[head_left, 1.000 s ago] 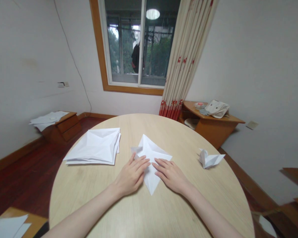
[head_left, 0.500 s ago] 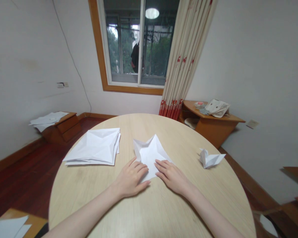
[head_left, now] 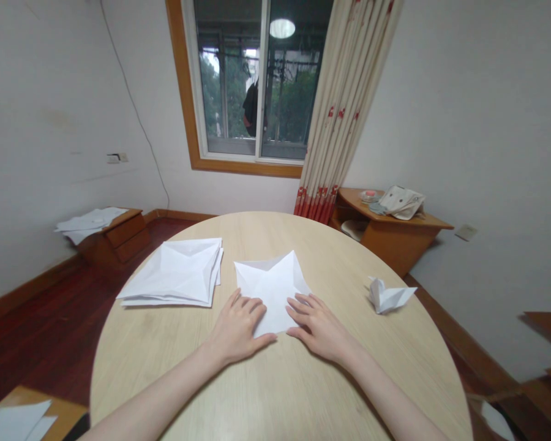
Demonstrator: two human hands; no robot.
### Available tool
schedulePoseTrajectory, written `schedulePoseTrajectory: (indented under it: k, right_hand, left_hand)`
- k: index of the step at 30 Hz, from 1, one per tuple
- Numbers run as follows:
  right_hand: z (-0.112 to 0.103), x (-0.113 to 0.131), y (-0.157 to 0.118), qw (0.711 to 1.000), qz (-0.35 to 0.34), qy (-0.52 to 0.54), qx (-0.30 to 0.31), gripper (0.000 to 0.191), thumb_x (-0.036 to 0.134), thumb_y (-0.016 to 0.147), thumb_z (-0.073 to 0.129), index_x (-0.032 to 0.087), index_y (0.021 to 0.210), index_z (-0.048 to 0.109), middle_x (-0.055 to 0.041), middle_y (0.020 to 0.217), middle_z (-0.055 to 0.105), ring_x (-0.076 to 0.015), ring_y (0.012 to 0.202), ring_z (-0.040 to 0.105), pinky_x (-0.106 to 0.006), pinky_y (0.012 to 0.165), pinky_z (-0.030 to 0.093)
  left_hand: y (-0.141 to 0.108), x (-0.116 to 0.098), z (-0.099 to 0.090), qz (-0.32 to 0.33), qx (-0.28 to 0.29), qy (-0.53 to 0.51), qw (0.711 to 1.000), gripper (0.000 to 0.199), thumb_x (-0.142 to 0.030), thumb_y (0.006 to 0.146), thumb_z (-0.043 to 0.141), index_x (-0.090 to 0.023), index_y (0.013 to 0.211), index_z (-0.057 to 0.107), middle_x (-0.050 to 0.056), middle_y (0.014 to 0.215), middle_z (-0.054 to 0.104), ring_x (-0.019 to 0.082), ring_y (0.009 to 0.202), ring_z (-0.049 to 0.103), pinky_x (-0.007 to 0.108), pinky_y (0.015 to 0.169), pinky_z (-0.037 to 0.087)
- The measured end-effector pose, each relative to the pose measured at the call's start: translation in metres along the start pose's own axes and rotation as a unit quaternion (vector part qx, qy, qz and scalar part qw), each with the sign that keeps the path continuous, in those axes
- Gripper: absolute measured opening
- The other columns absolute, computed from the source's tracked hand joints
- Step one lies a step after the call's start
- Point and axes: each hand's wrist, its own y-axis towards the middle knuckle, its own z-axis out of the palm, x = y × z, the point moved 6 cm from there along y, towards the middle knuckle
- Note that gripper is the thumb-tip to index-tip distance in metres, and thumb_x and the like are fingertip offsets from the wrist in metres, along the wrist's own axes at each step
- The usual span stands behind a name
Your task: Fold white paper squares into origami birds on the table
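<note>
A creased white sheet of paper [head_left: 275, 285] lies on the round wooden table [head_left: 275, 392] in front of me, its far corners raised along the folds. On its near left side rests my left hand [head_left: 241, 324], fingers spread and pressed flat. My right hand [head_left: 314, 321] lies on the near right part of the sheet, its fingers stretched out as well. A neat stack of creased white paper [head_left: 174, 272] sits to the left of my hands. Over on the right stands a folded paper bird [head_left: 389, 296].
Behind the table are a window [head_left: 257, 92] and a long curtain [head_left: 340, 116]. A corner shelf [head_left: 404, 229] with a cloth bag [head_left: 401, 201] stands at the back right. Papers cover a low cabinet [head_left: 123, 229] at the left, and more sheets [head_left: 16, 419] lie at lower left.
The sheet has opened out flatter, its far left corner spreading to the left. My left hand has slid slightly left; my right hand has barely moved.
</note>
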Motion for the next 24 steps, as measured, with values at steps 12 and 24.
schedulePoseTrajectory:
  k: [12, 24]
  right_hand:
    - [0.003, -0.004, -0.001, 0.999, 0.036, -0.006, 0.035, 0.055, 0.047, 0.088, 0.056, 0.018, 0.134, 0.052, -0.0096, 0.143, 0.045, -0.0322, 0.134, 0.036, -0.048, 0.109, 0.034]
    - [-0.007, -0.009, -0.005, 1.000, 0.024, 0.003, 0.000, 0.041, 0.031, 0.079, 0.069, 0.021, 0.119, 0.065, -0.0090, 0.129, 0.060, -0.0285, 0.121, 0.053, -0.044, 0.101, 0.043]
  left_hand:
    - [0.001, 0.001, 0.006, -0.010, 0.030, 0.020, 0.999, 0.043, -0.055, 0.076, 0.067, -0.020, 0.099, 0.056, 0.008, 0.112, 0.065, 0.029, 0.106, 0.059, 0.049, 0.102, 0.034]
    - [0.001, 0.003, 0.004, 0.008, 0.004, 0.016, 1.000, 0.026, -0.042, 0.083, 0.064, -0.020, 0.095, 0.059, 0.008, 0.111, 0.065, 0.028, 0.105, 0.057, 0.045, 0.095, 0.039]
